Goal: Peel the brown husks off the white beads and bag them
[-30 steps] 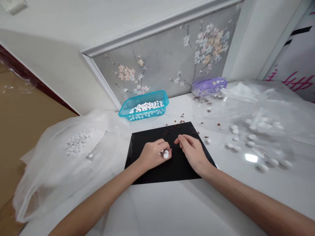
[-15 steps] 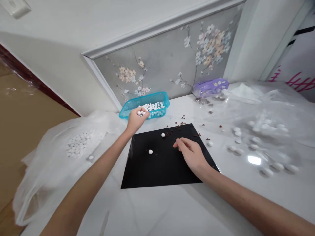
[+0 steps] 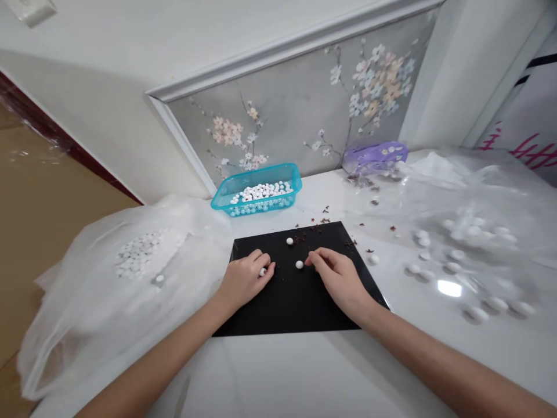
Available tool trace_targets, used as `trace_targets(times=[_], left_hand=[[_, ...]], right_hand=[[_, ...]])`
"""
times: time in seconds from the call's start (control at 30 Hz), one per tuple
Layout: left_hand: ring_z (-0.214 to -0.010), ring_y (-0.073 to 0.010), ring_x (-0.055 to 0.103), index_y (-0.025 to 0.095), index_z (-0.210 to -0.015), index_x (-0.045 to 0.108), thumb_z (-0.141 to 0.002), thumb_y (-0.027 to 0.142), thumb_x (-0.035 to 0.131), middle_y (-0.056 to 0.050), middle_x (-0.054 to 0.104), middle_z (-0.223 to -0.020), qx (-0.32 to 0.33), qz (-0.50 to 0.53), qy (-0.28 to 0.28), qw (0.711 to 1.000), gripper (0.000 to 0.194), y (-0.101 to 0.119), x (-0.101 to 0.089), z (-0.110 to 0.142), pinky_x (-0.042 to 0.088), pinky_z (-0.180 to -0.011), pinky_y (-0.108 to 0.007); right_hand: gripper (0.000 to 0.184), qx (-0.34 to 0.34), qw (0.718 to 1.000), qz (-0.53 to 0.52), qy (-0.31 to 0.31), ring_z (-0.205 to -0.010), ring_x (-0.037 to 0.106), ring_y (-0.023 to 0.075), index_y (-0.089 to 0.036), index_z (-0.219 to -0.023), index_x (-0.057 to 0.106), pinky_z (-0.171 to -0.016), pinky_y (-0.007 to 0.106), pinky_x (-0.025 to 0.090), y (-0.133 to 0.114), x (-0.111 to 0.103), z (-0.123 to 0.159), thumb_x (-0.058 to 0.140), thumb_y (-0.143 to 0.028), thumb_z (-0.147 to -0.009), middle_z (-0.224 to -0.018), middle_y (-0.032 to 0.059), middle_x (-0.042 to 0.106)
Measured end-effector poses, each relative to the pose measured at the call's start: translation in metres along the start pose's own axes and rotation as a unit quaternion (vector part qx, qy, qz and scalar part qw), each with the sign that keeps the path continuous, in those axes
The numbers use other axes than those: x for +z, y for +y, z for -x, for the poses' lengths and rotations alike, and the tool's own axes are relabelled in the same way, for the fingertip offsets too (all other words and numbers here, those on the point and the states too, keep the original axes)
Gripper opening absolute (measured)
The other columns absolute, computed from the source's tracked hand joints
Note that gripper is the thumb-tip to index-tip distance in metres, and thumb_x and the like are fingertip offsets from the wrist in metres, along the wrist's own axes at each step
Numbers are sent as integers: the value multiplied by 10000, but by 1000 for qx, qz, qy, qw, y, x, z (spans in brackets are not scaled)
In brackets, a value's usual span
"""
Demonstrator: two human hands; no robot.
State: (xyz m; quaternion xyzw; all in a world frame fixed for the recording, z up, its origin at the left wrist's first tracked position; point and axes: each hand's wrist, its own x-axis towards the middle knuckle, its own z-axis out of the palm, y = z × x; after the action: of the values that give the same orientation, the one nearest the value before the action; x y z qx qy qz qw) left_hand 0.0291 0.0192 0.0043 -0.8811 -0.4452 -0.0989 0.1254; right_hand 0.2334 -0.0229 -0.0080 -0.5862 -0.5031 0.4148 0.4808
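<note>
White balls (image 3: 299,265), smooth and round, sit on a flat black board (image 3: 300,302): one just beside the right hand (image 3: 339,280), another near the far edge by brown, star-shaped bits (image 3: 324,221). The left hand (image 3: 244,278) curls around a third ball (image 3: 262,271); the right hand's fingers bend together, and I cannot tell whether they grip anything. Black surface shows between the hands, and glossy bench (image 3: 278,371) runs along the board's straight near edge. Beyond its far-left corner, a teal plastic basket (image 3: 221,203) holds more balls.
</note>
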Motion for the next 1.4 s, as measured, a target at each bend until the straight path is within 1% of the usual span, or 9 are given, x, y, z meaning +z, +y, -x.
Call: trace_targets(times=[0.13, 0.27, 0.37, 0.47, 0.6, 0.83, 1.0, 1.2, 1.4], left_hand=[[-559, -113, 530, 178, -716, 558, -894, 307, 389, -10, 580, -706, 3, 7, 9, 1000, 277, -4, 3, -6, 287, -485, -236], [-557, -110, 517, 178, -654, 541, -883, 315, 408, 2, 551, -648, 11, 22, 8, 1000, 298, -3, 2, -7, 297, -494, -233], [-564, -102, 521, 183, -668, 550, -874, 323, 427, 12, 554, -653, 22, 41, -1, 999, 278, 5, -3, -9, 319, -507, -225], [-571, -94, 527, 184, -688, 553, -867, 364, 452, 20, 561, -669, 37, 99, -28, 994, 273, 17, -9, -14, 336, -524, -220], [-556, -89, 511, 179, -670, 530, -866, 382, 458, 23, 553, -671, 51, 136, -50, 988, 291, 28, -12, -19, 329, -520, -218], [-560, -91, 522, 178, -697, 531, -872, 386, 452, 24, 554, -678, 43, 117, -51, 991, 283, 27, -6, -17, 329, -514, -212], [-591, -107, 555, 178, -746, 553, -883, 362, 439, 13, 569, -690, 112, 62, -29, 991, 256, 25, -4, -13, 322, -501, -221], [-588, -105, 561, 180, -728, 546, -901, 368, 416, 12, 576, -688, 145, 36, 6, 989, 286, 22, 1, -12, 339, -502, -222], [-565, -91, 538, 180, -768, 557, -911, 369, 405, 12, 571, -715, 186, 74, -15, 980, 281, 21, -1, -18, 345, -504, -219]], right_hand=[[312, -13, 1000, 24, -4, -498, 376, 118, -196, -630, 550, -487, 257, 283, -1, 1, 1, 428, -403, -828, -545, -32, 403], [163, -87, 987, 136, 11, -568, 470, 129, -199, -852, 600, -522, 260, 345, 7, 6, 0, 500, -306, -782, -767, 15, 535], [156, -111, 974, 196, -6, -575, 488, 127, -201, -848, 622, -536, 266, 356, 10, 8, -1, 495, -261, -780, -828, 32, 557], [183, -103, 982, 160, -22, -566, 475, 129, -202, -798, 646, -548, 272, 362, 9, 6, -2, 510, -324, -790, -774, 28, 574], [325, -73, 990, 97, -67, -568, 465, 139, -207, -682, 640, -553, 276, 348, 4, 1, -3, 471, -452, -814, -658, 8, 562], [324, -132, 972, 173, -92, -579, 469, 127, -204, -604, 564, -546, 267, 312, 5, 2, -1, 416, -350, -853, -691, 8, 545], [322, -150, 960, 197, -130, -551, 456, 106, -198, -579, 518, -523, 256, 297, 3, 0, 0, 414, -305, -864, -699, -5, 538], [333, -149, 963, 189, -119, -590, 481, 112, -192, -570, 478, -544, 244, 332, 0, -2, 1, 408, -302, -877, -673, -4, 502], [317, -133, 978, 131, -96, -627, 508, 133, -194, -605, 531, -596, 263, 362, 5, -2, -4, 409, -321, -868, -670, 3, 524]])
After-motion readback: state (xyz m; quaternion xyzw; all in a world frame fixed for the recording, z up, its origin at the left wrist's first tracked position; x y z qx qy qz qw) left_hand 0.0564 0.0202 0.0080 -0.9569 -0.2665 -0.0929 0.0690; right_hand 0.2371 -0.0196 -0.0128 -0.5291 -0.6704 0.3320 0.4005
